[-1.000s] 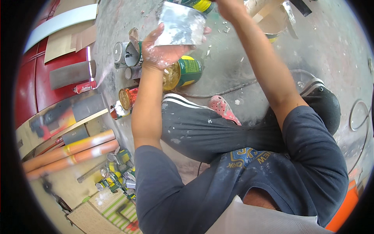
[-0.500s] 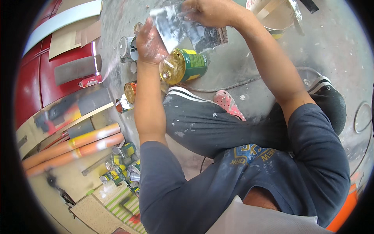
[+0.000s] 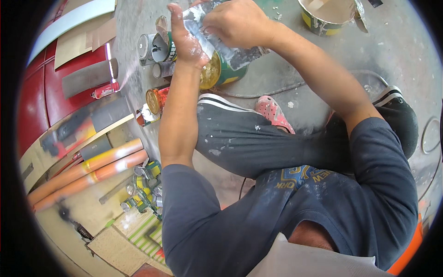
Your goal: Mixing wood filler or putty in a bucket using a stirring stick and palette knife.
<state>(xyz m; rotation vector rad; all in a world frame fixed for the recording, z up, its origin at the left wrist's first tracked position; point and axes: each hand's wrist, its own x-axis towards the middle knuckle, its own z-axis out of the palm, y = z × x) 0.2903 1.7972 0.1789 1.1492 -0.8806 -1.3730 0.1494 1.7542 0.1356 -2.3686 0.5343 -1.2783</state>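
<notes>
My left hand (image 3: 188,46), whitened with smears, supports a thin, flat sheet (image 3: 241,56) with blotchy white, grey and dark patches. Its thumb stands up at the sheet's left edge, and its fingers are mostly hidden beneath. Curled over the middle of the sheet is my right hand (image 3: 237,23), its fingers closed and pointing left; whatever they grip is hidden. Below the sheet, a green and yellow metal can (image 3: 226,74) lies on its side, partly covered. Open tins, including a grey-lidded one (image 3: 145,47), lie left of my left wrist.
A bucket (image 3: 318,25) holding beige material stands at the far right. A hose (image 3: 272,94) crosses the floor near a pink clog (image 3: 272,111). Orange tubes (image 3: 92,173), several cans (image 3: 143,189) and a red spray can (image 3: 106,90) lie to the left.
My right hand has moved down from the sheet's upper edge over its middle. The left hand and sheet have shifted slightly, and the can below is more covered.
</notes>
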